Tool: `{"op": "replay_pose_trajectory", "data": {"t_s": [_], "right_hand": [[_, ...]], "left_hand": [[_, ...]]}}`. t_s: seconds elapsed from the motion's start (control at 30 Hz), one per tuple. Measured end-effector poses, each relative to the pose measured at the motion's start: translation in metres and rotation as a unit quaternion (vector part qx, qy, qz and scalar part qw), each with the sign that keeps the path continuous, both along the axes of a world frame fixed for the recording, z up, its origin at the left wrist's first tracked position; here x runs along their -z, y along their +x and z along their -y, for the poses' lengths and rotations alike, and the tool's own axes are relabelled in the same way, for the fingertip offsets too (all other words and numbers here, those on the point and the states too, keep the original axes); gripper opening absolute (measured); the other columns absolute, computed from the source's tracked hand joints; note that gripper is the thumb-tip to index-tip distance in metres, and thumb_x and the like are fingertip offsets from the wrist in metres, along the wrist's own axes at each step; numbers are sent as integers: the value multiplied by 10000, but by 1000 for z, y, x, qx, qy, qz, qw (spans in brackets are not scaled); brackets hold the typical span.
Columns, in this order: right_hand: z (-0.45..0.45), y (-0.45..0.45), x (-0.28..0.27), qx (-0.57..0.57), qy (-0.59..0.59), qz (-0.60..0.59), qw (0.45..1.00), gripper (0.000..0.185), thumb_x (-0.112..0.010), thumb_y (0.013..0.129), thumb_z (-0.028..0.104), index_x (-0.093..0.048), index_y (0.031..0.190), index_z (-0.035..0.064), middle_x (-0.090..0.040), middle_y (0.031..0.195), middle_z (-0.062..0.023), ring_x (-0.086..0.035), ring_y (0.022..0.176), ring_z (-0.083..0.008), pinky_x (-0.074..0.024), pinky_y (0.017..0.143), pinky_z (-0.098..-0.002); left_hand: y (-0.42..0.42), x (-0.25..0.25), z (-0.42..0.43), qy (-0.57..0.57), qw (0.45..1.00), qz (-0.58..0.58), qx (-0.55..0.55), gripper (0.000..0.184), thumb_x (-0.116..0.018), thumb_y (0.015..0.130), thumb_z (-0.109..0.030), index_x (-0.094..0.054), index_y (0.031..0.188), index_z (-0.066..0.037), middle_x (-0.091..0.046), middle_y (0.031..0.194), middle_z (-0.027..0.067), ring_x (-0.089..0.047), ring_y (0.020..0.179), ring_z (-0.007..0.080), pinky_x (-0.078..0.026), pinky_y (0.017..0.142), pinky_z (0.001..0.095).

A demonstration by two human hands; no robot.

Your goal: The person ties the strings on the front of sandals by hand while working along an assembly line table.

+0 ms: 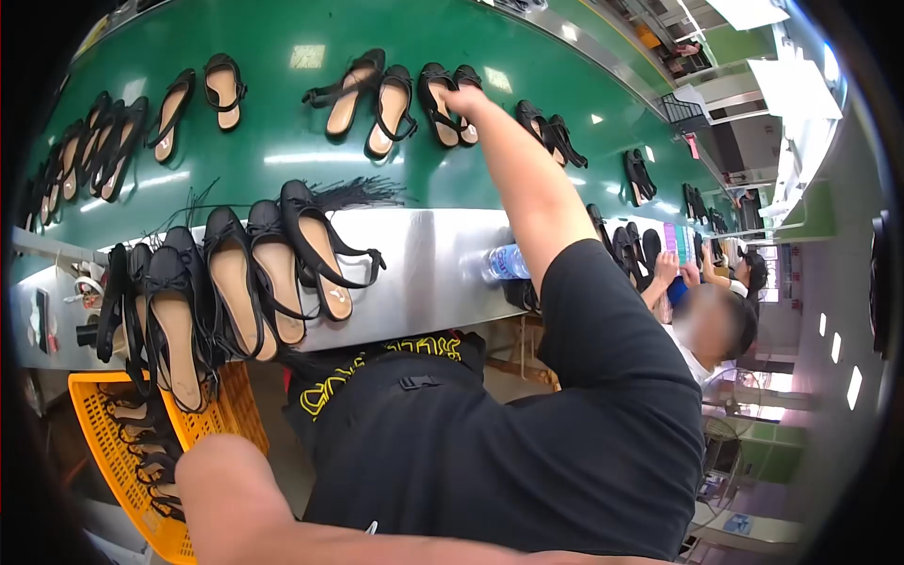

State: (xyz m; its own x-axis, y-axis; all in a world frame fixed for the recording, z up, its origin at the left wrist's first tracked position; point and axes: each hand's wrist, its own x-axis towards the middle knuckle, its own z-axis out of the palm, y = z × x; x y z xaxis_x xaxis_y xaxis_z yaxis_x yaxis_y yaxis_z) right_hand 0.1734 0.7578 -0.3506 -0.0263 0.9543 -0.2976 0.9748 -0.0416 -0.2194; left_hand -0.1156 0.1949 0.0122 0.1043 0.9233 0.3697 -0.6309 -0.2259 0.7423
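My right hand [463, 100] is stretched across the green table surface [273, 118], at a pair of black flat shoes [437, 105]. Its thumb lies over the opening of one shoe; its other fingers are mostly hidden, and the hand looks closed on the shoe. At the lower left, my left hand [226, 476] appears as a rounded shape in front of a yellow basket [99, 452], its fingers out of sight. Several black shoes with beige insoles [320, 247] stand on the metal edge [405, 250] between me and the green surface.
More black shoes [171, 113] lie in groups along the green surface. A water bottle [507, 263] is on the metal edge, beside my right arm. The yellow basket holds dark strapped shoes. A co-worker [702, 325] sits at the right, hands near other shoes.
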Motion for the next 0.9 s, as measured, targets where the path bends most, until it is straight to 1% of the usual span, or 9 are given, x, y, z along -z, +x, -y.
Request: {"op": "replay_pose_trajectory", "data": {"t_s": [0.13, 0.2, 0.27, 0.3, 0.4, 0.53, 0.6, 0.67, 0.9], "right_hand": [[32, 7, 4, -20, -10, 116, 993, 396, -709, 954, 300, -808, 1246, 51, -791, 1255, -212, -783, 1147, -349, -614, 952, -443], [48, 8, -1, 63, 119, 45, 990, 348, -685, 923, 247, -833, 1173, 55, -801, 1212, -211, -794, 1100, -370, -624, 905, -451], [96, -6, -58, 108, 48, 3, 993, 347, -668, 898, 228, -840, 1146, 57, -801, 1212, -211, -780, 1147, -378, -615, 948, -456], [133, -11, -87, 117, -10, 20, 993, 392, -664, 892, 275, -829, 1167, 50, -791, 1234, -219, -766, 1185, -382, -605, 986, -458], [251, -13, -115, 118, 75, -30, 990, 482, -580, 960, 285, -739, 1330, 19, -757, 1261, -293, -696, 1265, -473, -547, 1086, -539], [365, 3, -93, 71, 114, -18, 991, 590, -549, 1039, 278, -505, 1564, 14, -777, 1114, -313, -751, 1060, -515, -574, 949, -618], [401, 4, -84, 50, 43, 33, 997, 567, -606, 1009, 259, -563, 1525, 29, -768, 1179, -281, -742, 1096, -481, -577, 952, -591], [445, 8, -45, -116, 315, 82, 938, 527, -682, 949, 211, -637, 1447, 44, -726, 1283, -222, -699, 1166, -425, -562, 989, -530], [531, -42, -37, -353, 284, -272, 849, 235, -768, 866, 105, -740, 1099, 104, -710, 1063, -91, -690, 1003, -319, -533, 882, -456]], "left_hand": [[-19, 10, -23, 67, 994, -20, 81, 256, -621, 1077, -261, -698, 882, -115, -727, 938, 3, -664, 754, 229, -597, 843, 433], [-31, 52, -44, 212, 963, 105, 128, 341, -546, 1108, -207, -645, 897, 42, -712, 872, 120, -693, 719, 231, -619, 743, 398], [-61, 101, -6, 176, 962, 182, 100, 354, -571, 1144, -269, -797, 884, -192, -814, 849, 29, -693, 620, 135, -513, 793, 309], [-60, 113, 1, 150, 973, 170, 47, 402, -571, 1138, -330, -799, 870, -135, -794, 839, 41, -679, 634, 150, -507, 816, 341], [-38, 157, 18, 79, 980, 104, -153, 507, -576, 1126, -455, -771, 830, -93, -688, 749, 45, -600, 623, 182, -448, 814, 335], [-14, 246, 40, 27, 934, -143, -325, 538, -534, 1132, -404, -753, 854, 1, -684, 778, 119, -611, 683, 208, -475, 674, 342], [-11, 283, 60, -17, 890, -285, -355, 438, -540, 1099, -272, -763, 911, 54, -716, 819, 143, -649, 709, 222, -511, 636, 342], [-3, 310, 87, -70, 856, -373, -351, 403, -543, 1096, -246, -764, 966, 65, -709, 873, 137, -662, 765, 226, -529, 702, 332], [29, 281, 116, -37, 872, -383, -302, 364, -535, 1112, -203, -771, 1056, 69, -770, 987, 184, -725, 838, 269, -579, 760, 347]]}}
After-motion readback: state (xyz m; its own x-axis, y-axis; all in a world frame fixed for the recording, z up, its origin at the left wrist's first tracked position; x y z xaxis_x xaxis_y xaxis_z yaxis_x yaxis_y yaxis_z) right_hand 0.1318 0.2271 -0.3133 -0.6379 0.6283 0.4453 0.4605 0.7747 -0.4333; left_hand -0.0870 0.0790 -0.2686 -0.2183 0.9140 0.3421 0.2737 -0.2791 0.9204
